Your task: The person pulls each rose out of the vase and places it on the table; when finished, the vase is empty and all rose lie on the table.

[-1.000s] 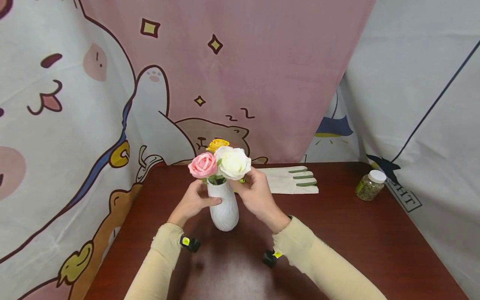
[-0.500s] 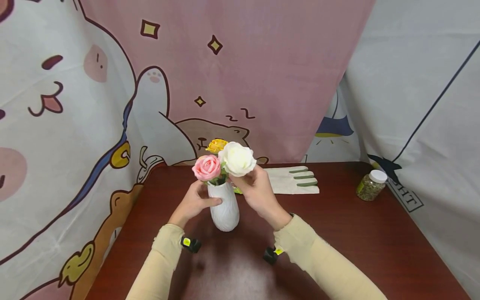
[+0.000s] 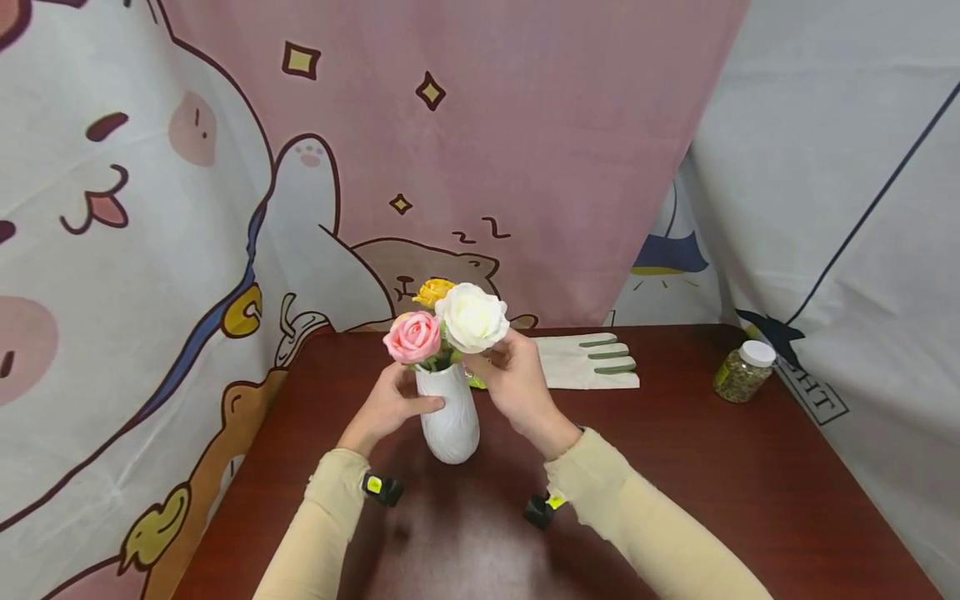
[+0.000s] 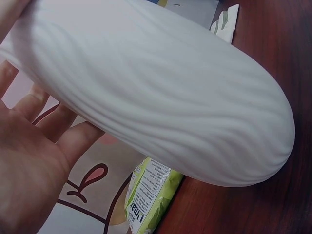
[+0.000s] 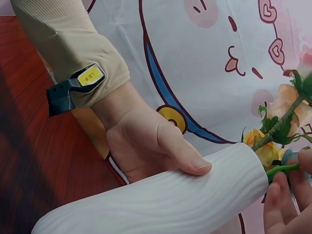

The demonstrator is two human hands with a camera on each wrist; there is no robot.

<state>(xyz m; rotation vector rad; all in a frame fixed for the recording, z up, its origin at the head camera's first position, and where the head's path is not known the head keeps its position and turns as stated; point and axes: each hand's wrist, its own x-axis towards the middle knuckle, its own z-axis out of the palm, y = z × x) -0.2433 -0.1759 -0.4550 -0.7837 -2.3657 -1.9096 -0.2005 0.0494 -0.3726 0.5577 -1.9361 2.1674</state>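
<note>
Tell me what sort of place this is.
Probably an indoor recording corner: cartoon-printed cloth hangs behind and beside a table, and two wrist cameras are being worn.

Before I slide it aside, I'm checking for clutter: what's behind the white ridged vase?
Parts of a green printed plastic packet and a white fabric glove show behind it; whatever the vase covers can't be seen.

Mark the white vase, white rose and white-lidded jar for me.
White vase (image 3: 452, 421): head view, on its body.
White rose (image 3: 472, 317): head view, on its bloom.
White-lidded jar (image 3: 741, 381): head view, on its body below the lid.
</note>
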